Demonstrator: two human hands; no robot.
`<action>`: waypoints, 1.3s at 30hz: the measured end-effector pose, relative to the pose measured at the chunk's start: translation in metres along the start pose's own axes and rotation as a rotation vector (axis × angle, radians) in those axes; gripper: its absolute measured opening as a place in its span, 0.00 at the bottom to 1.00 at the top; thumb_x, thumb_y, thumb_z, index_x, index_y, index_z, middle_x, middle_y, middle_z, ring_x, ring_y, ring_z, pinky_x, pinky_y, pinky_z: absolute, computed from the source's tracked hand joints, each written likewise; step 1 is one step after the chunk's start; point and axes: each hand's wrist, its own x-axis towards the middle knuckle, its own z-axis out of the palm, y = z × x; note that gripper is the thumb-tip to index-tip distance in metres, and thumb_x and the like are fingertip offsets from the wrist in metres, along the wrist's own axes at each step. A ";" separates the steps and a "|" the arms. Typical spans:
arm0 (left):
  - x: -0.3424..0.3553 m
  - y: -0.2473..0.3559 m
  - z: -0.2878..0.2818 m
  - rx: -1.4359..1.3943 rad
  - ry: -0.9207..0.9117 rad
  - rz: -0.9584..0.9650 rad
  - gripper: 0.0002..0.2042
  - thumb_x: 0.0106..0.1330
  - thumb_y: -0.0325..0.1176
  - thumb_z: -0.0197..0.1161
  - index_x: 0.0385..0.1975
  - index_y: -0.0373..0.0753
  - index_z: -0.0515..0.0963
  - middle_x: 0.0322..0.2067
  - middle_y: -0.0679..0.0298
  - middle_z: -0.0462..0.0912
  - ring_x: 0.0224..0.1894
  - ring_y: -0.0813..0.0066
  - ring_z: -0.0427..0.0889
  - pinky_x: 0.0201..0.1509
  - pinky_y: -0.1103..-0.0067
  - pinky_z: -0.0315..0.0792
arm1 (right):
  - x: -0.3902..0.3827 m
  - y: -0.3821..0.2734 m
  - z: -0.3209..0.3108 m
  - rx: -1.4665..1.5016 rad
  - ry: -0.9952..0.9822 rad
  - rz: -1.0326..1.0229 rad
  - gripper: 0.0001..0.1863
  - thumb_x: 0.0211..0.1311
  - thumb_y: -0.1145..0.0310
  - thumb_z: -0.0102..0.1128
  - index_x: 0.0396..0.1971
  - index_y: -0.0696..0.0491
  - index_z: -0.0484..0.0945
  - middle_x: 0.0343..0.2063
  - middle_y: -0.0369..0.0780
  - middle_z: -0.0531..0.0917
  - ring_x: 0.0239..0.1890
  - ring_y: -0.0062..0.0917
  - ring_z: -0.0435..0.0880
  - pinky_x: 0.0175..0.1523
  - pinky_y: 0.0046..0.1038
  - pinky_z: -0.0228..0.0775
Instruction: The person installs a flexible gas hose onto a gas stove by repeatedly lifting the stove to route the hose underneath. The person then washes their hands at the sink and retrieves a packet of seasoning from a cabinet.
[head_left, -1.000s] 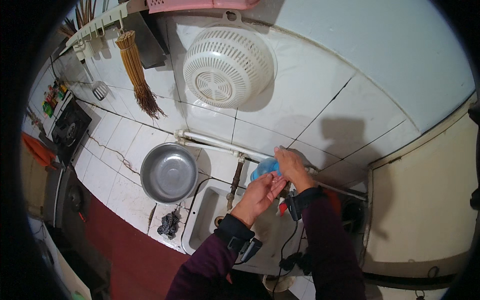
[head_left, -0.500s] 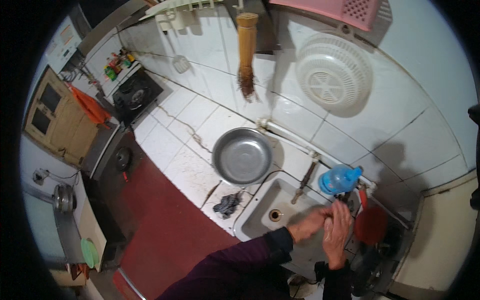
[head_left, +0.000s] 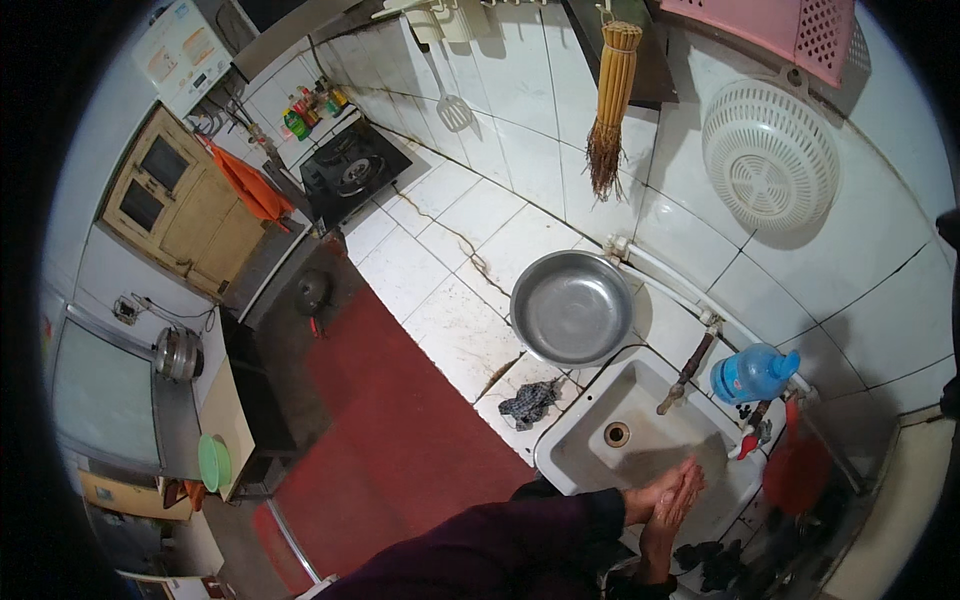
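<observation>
Over the near right part of the white sink [head_left: 572, 462], my two hands meet palm against palm. My left hand [head_left: 648, 500] comes in from the left with a dark sleeve at its wrist, its fingers stretched out against the other hand. My right hand [head_left: 672, 515] rises from below, fingers also straight and lying along the left ones. Nothing shows between them, though the palms are hidden. A round drain [head_left: 617, 434] lies in the sink's floor. A brownish tap [head_left: 680, 388] reaches over the far rim, and a second tap with a red part [head_left: 748, 442] is just beyond my hands.
A metal basin [head_left: 572, 308] stands left of the sink, with a crumpled grey cloth [head_left: 530, 403] nearer me. Behind the sink is a blue plastic jug [head_left: 752, 374]. A brush [head_left: 612, 105] and a white colander [head_left: 770, 155] hang on the tiled wall. A stove [head_left: 352, 172] is far left.
My hands have moved lower and nearer to me, from close to the jug to over the sink, and now lie flat together. The view has shifted, so everything sits further right.
</observation>
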 end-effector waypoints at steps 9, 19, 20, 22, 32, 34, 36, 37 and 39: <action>0.005 -0.011 0.012 0.226 0.591 0.063 0.30 0.80 0.59 0.41 0.70 0.45 0.66 0.66 0.69 0.71 0.65 0.75 0.69 0.71 0.74 0.63 | -0.004 -0.006 0.015 0.065 0.367 -0.134 0.30 0.82 0.46 0.37 0.64 0.56 0.71 0.55 0.42 0.75 0.54 0.30 0.75 0.60 0.36 0.69; 0.003 -0.020 0.002 1.383 0.279 0.146 0.26 0.81 0.49 0.44 0.71 0.41 0.63 0.72 0.59 0.62 0.72 0.67 0.62 0.74 0.68 0.62 | -0.037 -0.053 0.003 1.388 0.171 0.076 0.21 0.69 0.61 0.60 0.58 0.48 0.68 0.45 0.38 0.75 0.45 0.33 0.77 0.52 0.46 0.72; 0.002 -0.022 0.011 1.364 0.273 0.129 0.25 0.80 0.48 0.44 0.70 0.41 0.64 0.71 0.59 0.63 0.71 0.67 0.63 0.74 0.68 0.61 | -0.034 -0.053 -0.002 1.417 0.095 0.013 0.18 0.70 0.60 0.58 0.54 0.48 0.68 0.42 0.37 0.74 0.43 0.31 0.76 0.50 0.44 0.72; 0.001 -0.028 0.037 1.352 0.261 0.105 0.24 0.80 0.47 0.45 0.68 0.41 0.65 0.70 0.58 0.64 0.70 0.66 0.64 0.74 0.67 0.60 | -0.028 -0.049 -0.027 1.463 -0.055 -0.110 0.13 0.73 0.57 0.55 0.47 0.49 0.69 0.37 0.36 0.73 0.39 0.29 0.74 0.47 0.40 0.72; 0.016 -0.027 0.073 1.510 0.090 0.270 0.19 0.76 0.41 0.49 0.62 0.43 0.72 0.64 0.57 0.70 0.64 0.64 0.69 0.75 0.66 0.55 | -0.035 -0.055 -0.014 1.034 0.417 0.217 0.18 0.65 0.66 0.64 0.50 0.57 0.72 0.42 0.39 0.76 0.43 0.34 0.77 0.53 0.38 0.73; 0.013 -0.030 0.063 1.441 0.049 0.343 0.18 0.76 0.40 0.49 0.62 0.43 0.72 0.62 0.58 0.70 0.62 0.65 0.69 0.74 0.66 0.55 | -0.035 -0.046 -0.024 1.239 0.250 0.160 0.29 0.61 0.66 0.64 0.60 0.55 0.66 0.50 0.41 0.74 0.47 0.33 0.76 0.54 0.43 0.71; 0.014 -0.036 0.061 1.242 0.126 0.363 0.19 0.77 0.40 0.50 0.63 0.42 0.71 0.58 0.60 0.72 0.58 0.66 0.71 0.70 0.67 0.58 | -0.033 -0.038 -0.052 1.340 -0.148 -0.023 0.37 0.59 0.67 0.65 0.68 0.53 0.62 0.57 0.42 0.74 0.52 0.33 0.77 0.57 0.44 0.72; 0.017 -0.039 0.063 1.115 0.186 0.362 0.19 0.77 0.40 0.50 0.64 0.42 0.70 0.55 0.61 0.73 0.56 0.67 0.72 0.67 0.68 0.61 | -0.031 -0.038 -0.065 1.356 -0.241 -0.089 0.36 0.59 0.67 0.65 0.67 0.53 0.63 0.56 0.42 0.74 0.52 0.33 0.77 0.57 0.44 0.72; 0.027 -0.048 0.073 0.852 0.304 0.355 0.20 0.77 0.39 0.52 0.65 0.40 0.69 0.49 0.63 0.74 0.51 0.70 0.75 0.62 0.70 0.65 | -0.033 -0.042 -0.072 1.349 -0.179 -0.094 0.34 0.60 0.67 0.65 0.66 0.53 0.64 0.55 0.42 0.75 0.51 0.33 0.77 0.57 0.43 0.73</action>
